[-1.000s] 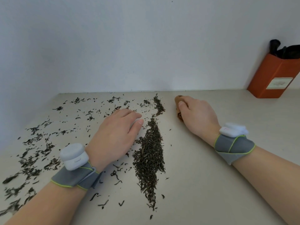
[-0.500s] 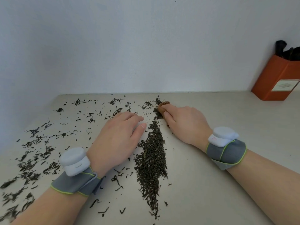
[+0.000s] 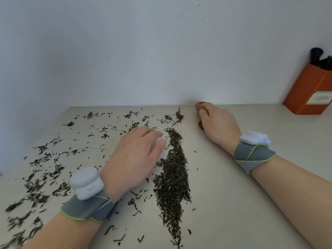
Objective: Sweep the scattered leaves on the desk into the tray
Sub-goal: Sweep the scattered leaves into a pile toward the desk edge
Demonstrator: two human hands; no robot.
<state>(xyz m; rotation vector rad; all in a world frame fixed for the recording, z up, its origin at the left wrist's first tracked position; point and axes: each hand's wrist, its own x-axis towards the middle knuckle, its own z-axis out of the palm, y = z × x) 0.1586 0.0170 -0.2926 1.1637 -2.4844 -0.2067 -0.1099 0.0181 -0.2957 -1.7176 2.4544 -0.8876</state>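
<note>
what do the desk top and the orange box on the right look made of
Desk top: likely laminate or coated board; smooth, matte beige, even colour with no grain. Orange box: probably card, though it could be tin; matte, crisp straight edges, pale paper label.

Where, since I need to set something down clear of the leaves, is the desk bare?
Bare desk lies between the heaped leaf ridge and the right hand, which grips a brown object, and beyond it toward the orange box. Left of the ridge is crowded: scattered leaves and the left hand.
</note>
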